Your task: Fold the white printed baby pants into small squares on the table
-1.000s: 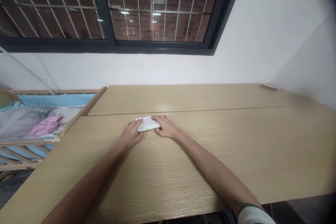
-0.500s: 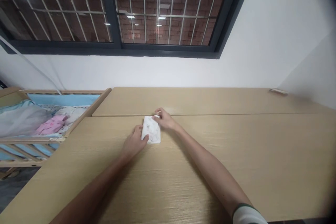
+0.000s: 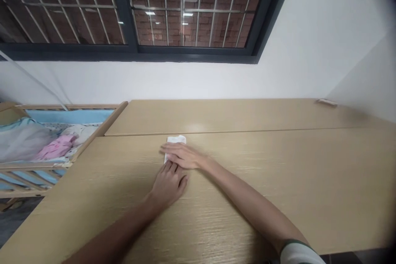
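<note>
A small white folded cloth or tissue (image 3: 176, 139) lies flat on the wooden tabletop (image 3: 247, 189), close to the seam between two boards. Across it rests my right hand (image 3: 182, 155), palm down with the fingers stretched to the left, covering most of it. Just below, my left hand (image 3: 169, 182) lies palm down, its fingertips at the cloth's lower edge and against the right hand. The left thumb is held apart from the fingers. The cloth's middle and lower right are hidden under my hands.
A wooden crib (image 3: 113, 119) with blue lining stands against the table's left side, holding bedding and a pink cloth (image 3: 58, 147). Behind the table are a white wall and a barred window (image 3: 192, 53). A small flat object (image 3: 326, 102) lies at the far right corner.
My right hand has gone from pinching the cloth's top corner to lying flat across it. The left hand has let go of the left edge and moved down and right.
</note>
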The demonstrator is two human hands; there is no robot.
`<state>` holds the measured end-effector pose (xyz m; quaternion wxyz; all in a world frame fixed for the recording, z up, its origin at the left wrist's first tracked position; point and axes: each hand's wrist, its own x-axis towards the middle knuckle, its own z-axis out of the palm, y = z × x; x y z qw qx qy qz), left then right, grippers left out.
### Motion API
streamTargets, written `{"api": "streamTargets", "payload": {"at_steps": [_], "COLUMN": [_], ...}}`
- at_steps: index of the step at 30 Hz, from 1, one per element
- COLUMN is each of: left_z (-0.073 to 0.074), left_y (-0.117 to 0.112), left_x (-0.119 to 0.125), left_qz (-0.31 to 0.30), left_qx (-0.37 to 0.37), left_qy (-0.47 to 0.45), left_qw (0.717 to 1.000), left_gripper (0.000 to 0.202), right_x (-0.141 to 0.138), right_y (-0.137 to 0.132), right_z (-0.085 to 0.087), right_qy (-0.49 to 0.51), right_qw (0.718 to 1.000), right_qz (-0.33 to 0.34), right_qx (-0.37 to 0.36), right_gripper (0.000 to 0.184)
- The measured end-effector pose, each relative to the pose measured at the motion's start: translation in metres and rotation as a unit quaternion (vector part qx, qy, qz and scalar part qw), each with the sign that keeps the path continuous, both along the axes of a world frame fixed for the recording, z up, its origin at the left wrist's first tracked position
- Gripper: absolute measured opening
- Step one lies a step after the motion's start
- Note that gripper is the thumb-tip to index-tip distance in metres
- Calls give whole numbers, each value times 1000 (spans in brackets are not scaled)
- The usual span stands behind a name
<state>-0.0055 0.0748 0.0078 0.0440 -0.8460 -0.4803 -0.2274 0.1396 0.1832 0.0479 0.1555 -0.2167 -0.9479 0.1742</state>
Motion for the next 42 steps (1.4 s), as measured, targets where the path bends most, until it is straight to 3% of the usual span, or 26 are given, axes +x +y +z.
{"api": "streamTargets", "payload": {"at_steps": [4, 10, 13, 15, 17, 19, 21, 24, 29, 32, 36, 39, 42], "left_z": [-2, -9, -7, -1, 7, 13, 17, 18, 23, 28, 29, 18, 0], "left_y": [0, 3, 11, 20, 30, 38, 44, 50, 50, 36, -5, -54, -120], "left_x": [0, 1, -5, -14, -24, -33, -39, -41, -46, -54, -76, -108, -153], "left_qz": [-5, 2, -2, 45, 143, 235, 272, 242, 164, 151, 152, 186, 222], "left_qx": [2, 45, 37, 27, 14, -19, -67, -124, -192, -213, -229, -261, -288], "left_qy": [13, 22, -21, -62, -78, -67, -57, -56, -66, -70, -71, -90, -145], "left_qw": [1000, 999, 999, 997, 987, 969, 958, 961, 965, 963, 959, 943, 920], "left_gripper": [33, 54, 45, 34, 27, 28, 31, 32, 27, 27, 31, 39, 50], "right_x": [3, 22, 27, 29, 30, 29, 28, 23, 14, 1, -39, -82, -126], "right_y": [1, 36, 43, 41, 38, 35, 34, 34, 25, 7, -34, -72, -109], "right_z": [-8, -20, -27, -29, -29, -28, -28, -28, -26, -20, -15, -16, -13], "right_qy": [-53, -42, -16, 20, 69, 106, 126, 149, 120, 84, 72, 75, 59], "right_qw": [998, 994, 991, 987, 979, 969, 963, 954, 942, 948, 973, 986, 991], "right_qz": [3, -93, -135, -160, -191, -219, -237, -261, -306, -301, -212, -129, -14], "right_qx": [-39, -25, -20, -1, 29, 48, 37, -22, -62, -60, -55, -75, -117], "right_gripper": [54, 63, 66, 68, 67, 57, 42, 30, 34, 30, 20, 21, 24]}}
